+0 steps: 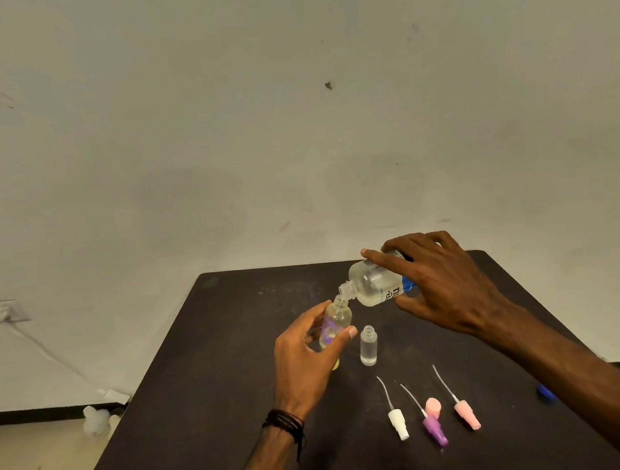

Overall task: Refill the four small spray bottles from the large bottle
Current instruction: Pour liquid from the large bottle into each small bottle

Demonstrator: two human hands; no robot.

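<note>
My right hand grips the large clear bottle with a blue label, tipped to the left with its open neck down. Its mouth meets the neck of a small clear bottle with a purple tint, which my left hand holds above the dark table. A second small clear bottle stands uncapped just right of it. Three spray tops with dip tubes lie at the front: white, purple, pink. A pink cap sits between them.
A blue cap lies near the table's right edge, partly behind my right forearm. On the floor to the left stands a white plastic item beside a cable. A plain wall rises behind the table.
</note>
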